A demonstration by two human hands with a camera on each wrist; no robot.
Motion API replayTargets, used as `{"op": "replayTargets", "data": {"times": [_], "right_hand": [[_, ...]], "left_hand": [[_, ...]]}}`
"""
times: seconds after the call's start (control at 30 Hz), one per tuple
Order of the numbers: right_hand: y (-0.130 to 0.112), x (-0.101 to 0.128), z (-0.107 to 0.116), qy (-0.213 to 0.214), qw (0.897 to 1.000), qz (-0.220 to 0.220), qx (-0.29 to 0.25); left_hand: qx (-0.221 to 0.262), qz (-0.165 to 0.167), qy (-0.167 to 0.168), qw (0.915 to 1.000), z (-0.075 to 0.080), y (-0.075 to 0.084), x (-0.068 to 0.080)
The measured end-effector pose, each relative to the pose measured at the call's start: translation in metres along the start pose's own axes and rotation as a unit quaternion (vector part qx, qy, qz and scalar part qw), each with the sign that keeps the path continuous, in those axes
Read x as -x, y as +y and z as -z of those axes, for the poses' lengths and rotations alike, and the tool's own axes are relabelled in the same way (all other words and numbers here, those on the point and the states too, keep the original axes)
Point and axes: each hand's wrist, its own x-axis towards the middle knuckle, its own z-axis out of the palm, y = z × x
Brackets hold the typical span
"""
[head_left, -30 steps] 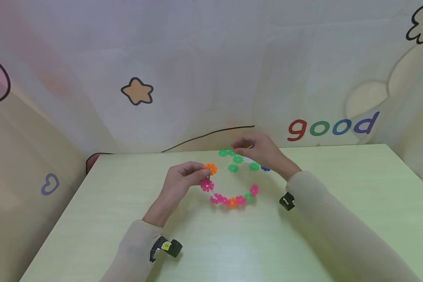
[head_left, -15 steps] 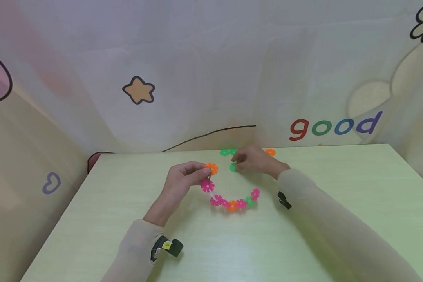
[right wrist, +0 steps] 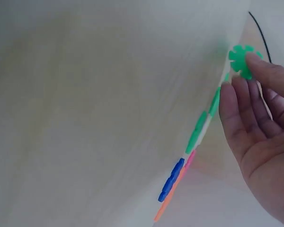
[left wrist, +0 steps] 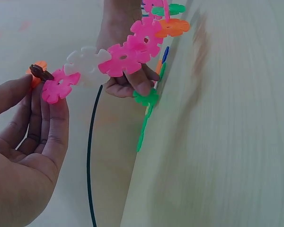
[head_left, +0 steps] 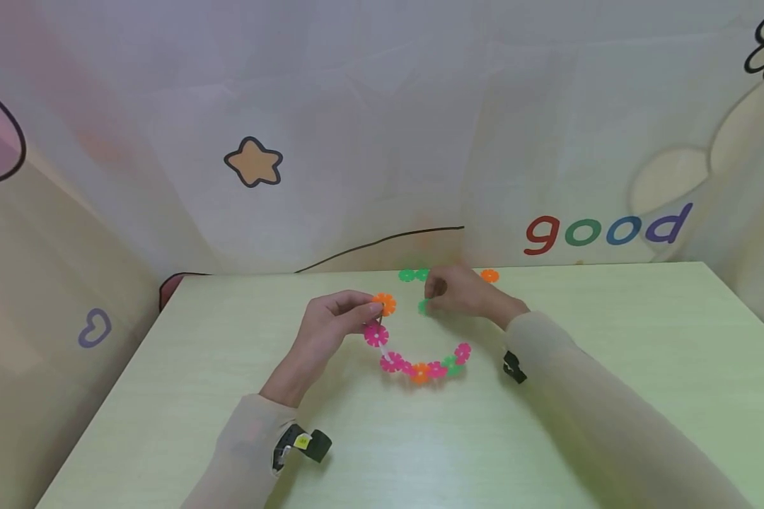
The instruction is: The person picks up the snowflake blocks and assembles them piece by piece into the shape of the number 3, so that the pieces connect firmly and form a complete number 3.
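Lighting is soft, even and fairly bright in all three views, with no visible source. In the head view, faint diffuse shadows lie on the table [head_left: 611, 339] below the forearms; a mild sheen shows at lower centre. The backdrop appears hazy and low in contrast. The left wrist view shows motion smear along the table edge, right of centre. The right wrist view is washed out, soft at upper left.

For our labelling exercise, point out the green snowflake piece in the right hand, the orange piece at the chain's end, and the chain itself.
green snowflake piece [right wrist: 240, 60], right wrist view, its centre.
orange piece [head_left: 385, 304], head view, its centre.
chain [left wrist: 123, 57], left wrist view, a pink link.
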Motion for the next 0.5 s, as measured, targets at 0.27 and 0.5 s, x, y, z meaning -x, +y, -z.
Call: {"op": "replayTargets", "data": {"times": [0.27,0.5], "right_hand": [[-0.016,0.025,0.006,0.062,0.991,0.009,-0.121],[-0.044,0.047,0.006,0.127,0.975,0.043,-0.178]], "left_hand": [[0.0,0.007,0.005,1.0,-0.001,-0.002,-0.001],[-0.001,0.003,0.006,1.0,-0.002,0.0,0.0]]}}
